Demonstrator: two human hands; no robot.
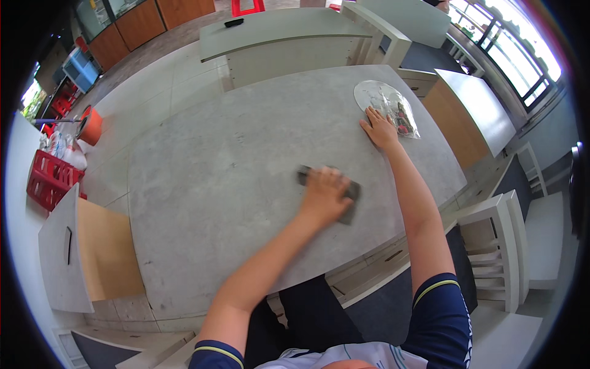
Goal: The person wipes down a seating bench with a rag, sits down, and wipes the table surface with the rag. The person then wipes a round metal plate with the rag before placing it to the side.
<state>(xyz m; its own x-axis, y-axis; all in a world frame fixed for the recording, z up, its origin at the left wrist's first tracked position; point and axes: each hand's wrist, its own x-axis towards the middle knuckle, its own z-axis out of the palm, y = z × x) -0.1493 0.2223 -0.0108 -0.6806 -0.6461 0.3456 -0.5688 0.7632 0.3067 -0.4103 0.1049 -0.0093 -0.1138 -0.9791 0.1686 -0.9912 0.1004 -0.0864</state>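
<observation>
My left hand (326,193) presses a dark grey cloth (352,203) onto the grey tabletop (207,184), near the table's middle; the hand is somewhat blurred, and the cloth sticks out on both sides of it. Farther off to the right, my right hand (380,129) lies with fingers spread on the tabletop, its fingertips at the near edge of a round clear disc (368,90). Beside those fingers, partly over the disc, is a clear plastic bag (405,113) with small dark and red items inside.
Beyond the far edge stands a second table (286,27) with a black object (234,22) on it. White chairs (500,249) are at the right. An open-sided cabinet piece (108,251) and a red plastic crate (53,177) stand at the left, near an orange bucket (91,127).
</observation>
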